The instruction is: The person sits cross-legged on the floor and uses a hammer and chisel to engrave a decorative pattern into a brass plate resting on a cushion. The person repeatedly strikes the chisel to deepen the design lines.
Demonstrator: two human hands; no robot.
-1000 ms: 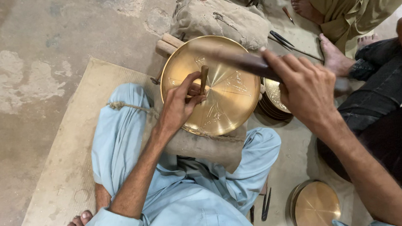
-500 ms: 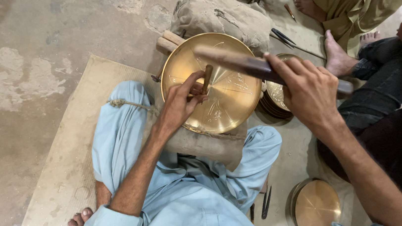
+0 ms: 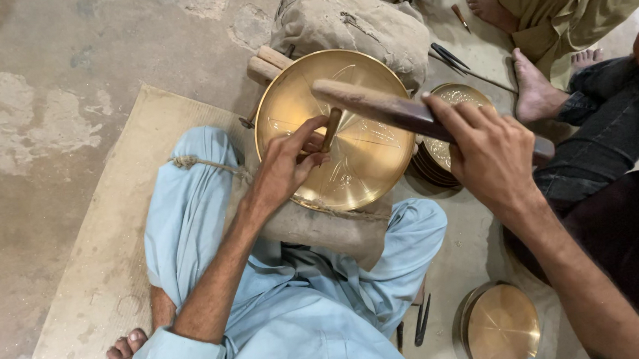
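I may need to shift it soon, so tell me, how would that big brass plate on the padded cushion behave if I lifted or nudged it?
The brass plate looks rigid, thin metal, so probably stiff and fairly heavy for its size. Its polished face may be slippery. It rests tilted on the padded cushion, steadied by the left hand, so it could slide if released.

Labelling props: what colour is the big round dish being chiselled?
Shiny golden brass round dish, clearest in the head view.

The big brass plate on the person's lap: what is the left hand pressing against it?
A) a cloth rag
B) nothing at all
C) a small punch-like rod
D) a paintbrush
C: the left hand pinches a short brown rod with its tip on the brass plate, while the right hand holds a dark wooden mallet above it.
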